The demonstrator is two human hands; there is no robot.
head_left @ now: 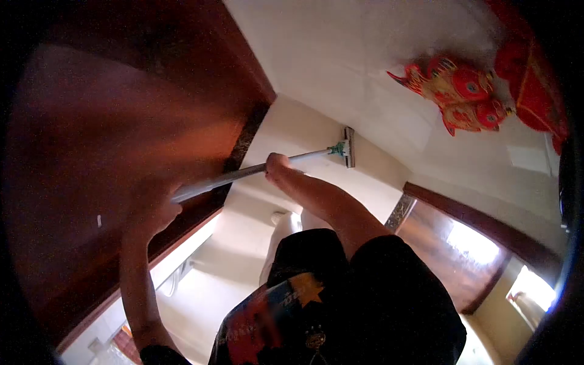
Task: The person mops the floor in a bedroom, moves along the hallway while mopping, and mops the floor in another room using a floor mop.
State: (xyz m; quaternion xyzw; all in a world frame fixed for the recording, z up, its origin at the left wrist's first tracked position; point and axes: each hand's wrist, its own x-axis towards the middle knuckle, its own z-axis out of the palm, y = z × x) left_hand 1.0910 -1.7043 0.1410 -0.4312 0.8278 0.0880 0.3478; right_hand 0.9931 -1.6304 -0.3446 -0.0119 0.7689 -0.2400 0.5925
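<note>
**A:** ok so what are the hands doing here? hard to read with all that fisheye bend

**B:** both are on a mop (237,175). Left hand (159,210) looks wrapped round the upper end of the pole, though it's pretty dark over there and I can't make out each finger. Right hand (278,166) is closed round the pole further down.

**A:** so which one's nearer the business end?

**B:** right one, easily. Mop head (349,149) sits out past it, off to the person's right and forward. The pole slants across in front of the body, from the left hand out to the head, and the head's long side runs roughly crosswise to it.

**A:** and where's the head on the floor (298,125)?

**B:** just beside the far edge, where the floor meets the white wall (328,61). Can't tell if it's actually touching the wall. The far corner, by the dark brown panel (121,121), is left of the head, with bare floor between.

**A:** and the red thing?

**B:** fish decoration (465,91), up to the right, well apart from the mop.
</note>
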